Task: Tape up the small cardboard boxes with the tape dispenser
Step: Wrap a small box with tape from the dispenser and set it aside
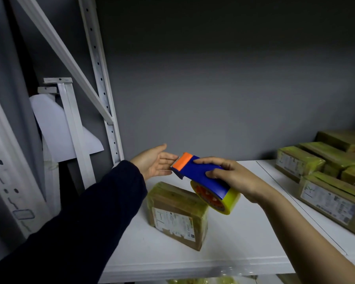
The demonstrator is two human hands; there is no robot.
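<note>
A small cardboard box (177, 215) wrapped in yellowish tape, with a white label on top, lies on the white shelf (143, 261). Above it my right hand (232, 177) grips a blue tape dispenser (201, 174) that has an orange cutter end and a yellow tape roll (217, 198). My left hand (155, 161), in a dark sleeve, is held flat with straight fingers just left of the cutter's teeth, fingertips at the orange end. Whether a strip of tape runs between them is unclear.
Several taped boxes (328, 199) with labels are stacked at the right end of the shelf. White metal rack uprights (103, 95) and loose rack parts (70, 124) stand at the left. A grey wall is behind. More yellowish packages show below the shelf's front edge (203, 280).
</note>
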